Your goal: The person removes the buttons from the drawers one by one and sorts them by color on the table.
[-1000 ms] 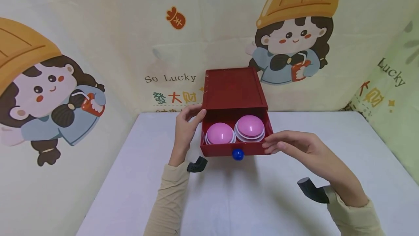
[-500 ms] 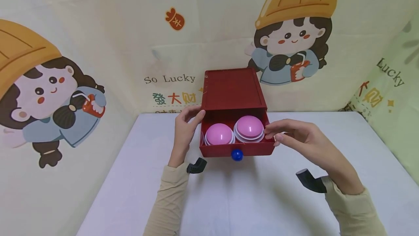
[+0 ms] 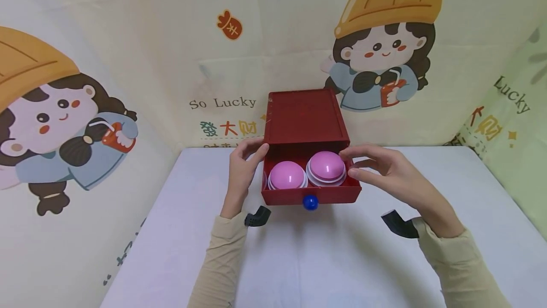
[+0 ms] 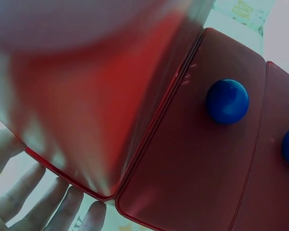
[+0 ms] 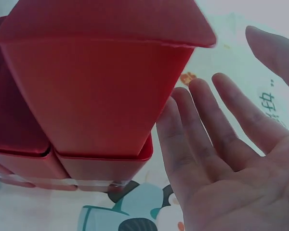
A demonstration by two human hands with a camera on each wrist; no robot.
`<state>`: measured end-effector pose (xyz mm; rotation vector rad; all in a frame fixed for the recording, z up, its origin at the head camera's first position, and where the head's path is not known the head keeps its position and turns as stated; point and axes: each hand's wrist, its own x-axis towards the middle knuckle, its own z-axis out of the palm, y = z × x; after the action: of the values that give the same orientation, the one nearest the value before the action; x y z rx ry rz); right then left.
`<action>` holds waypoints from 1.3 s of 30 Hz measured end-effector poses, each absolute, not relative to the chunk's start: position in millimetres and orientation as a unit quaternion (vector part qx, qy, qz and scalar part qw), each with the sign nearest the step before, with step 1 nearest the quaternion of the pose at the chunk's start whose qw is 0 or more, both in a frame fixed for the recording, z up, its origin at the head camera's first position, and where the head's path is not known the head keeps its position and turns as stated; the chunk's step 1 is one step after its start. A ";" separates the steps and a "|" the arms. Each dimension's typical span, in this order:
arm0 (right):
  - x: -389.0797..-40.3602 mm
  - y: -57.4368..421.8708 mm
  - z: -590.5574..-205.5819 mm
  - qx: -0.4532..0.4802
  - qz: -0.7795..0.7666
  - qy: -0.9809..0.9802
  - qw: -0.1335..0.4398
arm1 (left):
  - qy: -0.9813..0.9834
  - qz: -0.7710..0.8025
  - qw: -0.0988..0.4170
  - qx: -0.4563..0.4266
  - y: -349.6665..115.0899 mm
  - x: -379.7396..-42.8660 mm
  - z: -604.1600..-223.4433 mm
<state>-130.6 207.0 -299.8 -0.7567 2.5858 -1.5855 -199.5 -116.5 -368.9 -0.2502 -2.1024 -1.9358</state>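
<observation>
A red drawer cabinet point(image 3: 305, 116) stands at the back of the table, its top drawer point(image 3: 333, 196) pulled out by a blue knob point(image 3: 310, 202). Inside sit two round pink-domed pieces with white bases, the left one point(image 3: 287, 175) lower and the right one point(image 3: 326, 166) tilted slightly higher. My left hand point(image 3: 244, 170) rests its fingertips along the cabinet's left side, thumb by the front edge. On the other side, my right hand point(image 3: 389, 170) has extended, spread fingers at the drawer's right wall, beside the right pink piece. Its palm faces the drawer in the right wrist view.
Below the pulled-out drawer are further closed red drawers point(image 4: 183, 159) with blue knobs point(image 4: 227, 101). A white table surface point(image 3: 299, 260) lies in front. Printed cloth point(image 3: 290, 28) hangs behind and at both sides. A black camera mount point(image 3: 400, 224) sits on the right wrist.
My right hand has moved from the drawer's front right corner up and back along its right side. The left hand, the drawer and the pink pieces have stayed in place.
</observation>
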 end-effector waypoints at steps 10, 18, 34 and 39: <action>-145.4 196.6 -300.5 -0.278 -0.452 0.848 -0.018 | -0.732 -0.664 0.129 -0.083 -115.4 -200.4 -366.8; -149.4 187.5 -298.8 -0.283 -0.395 0.874 -0.015 | -0.726 -0.665 0.142 -0.097 -115.5 -200.2 -368.6; -158.4 174.8 -301.8 -0.302 -0.301 0.904 0.004 | -0.728 -0.664 0.145 -0.093 -118.7 -198.9 -370.6; -162.6 171.5 -300.8 -0.308 -0.271 0.912 0.001 | -0.731 -0.660 0.147 -0.096 -119.0 -199.1 -370.0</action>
<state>-162.6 171.5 -300.8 -0.9678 2.8637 -0.8512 -199.1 -119.0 -370.0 -0.2754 -2.1023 -1.8982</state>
